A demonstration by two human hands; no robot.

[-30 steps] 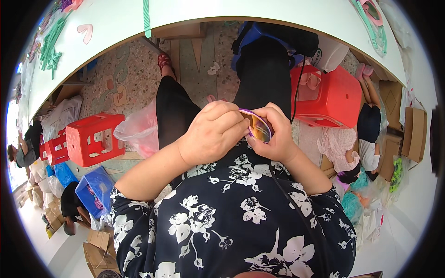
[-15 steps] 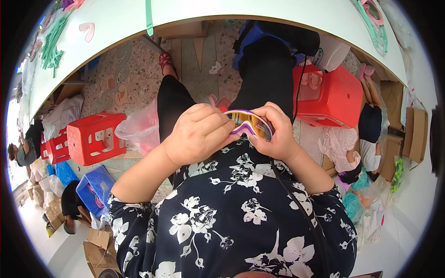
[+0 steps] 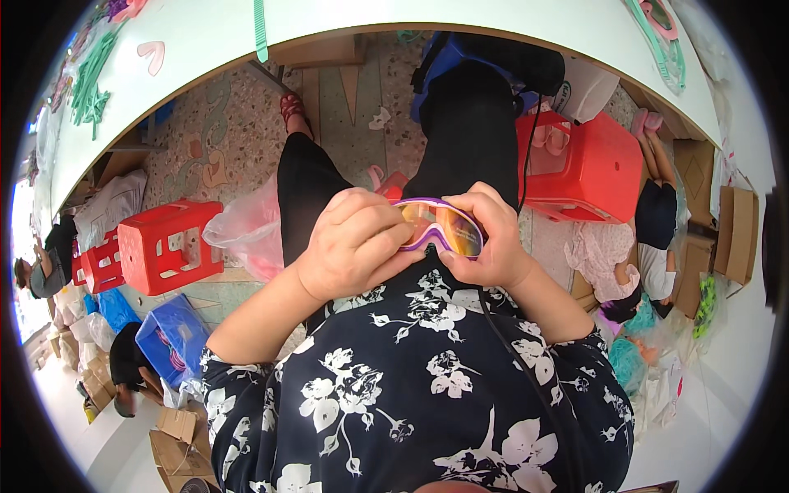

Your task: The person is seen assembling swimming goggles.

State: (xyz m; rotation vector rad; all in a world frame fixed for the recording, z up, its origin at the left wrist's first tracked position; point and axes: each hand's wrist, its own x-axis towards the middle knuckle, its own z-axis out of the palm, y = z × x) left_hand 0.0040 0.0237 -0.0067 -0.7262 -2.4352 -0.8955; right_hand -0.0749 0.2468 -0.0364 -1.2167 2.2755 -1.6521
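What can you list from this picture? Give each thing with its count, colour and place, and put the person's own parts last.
swim goggles: one, purple frame with orange lens, held between both hands
red stools: at least three, red, on the floor left and right
pink bag: one, left of the knees
blue crate: one, lower left
white table: one, along the top
left hand: one, on the goggles
right hand: one, on the goggles

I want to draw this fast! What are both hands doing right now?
Left hand: closed, fingers gripping the left side of the purple goggles.
Right hand: closed, holding the goggles' right end.
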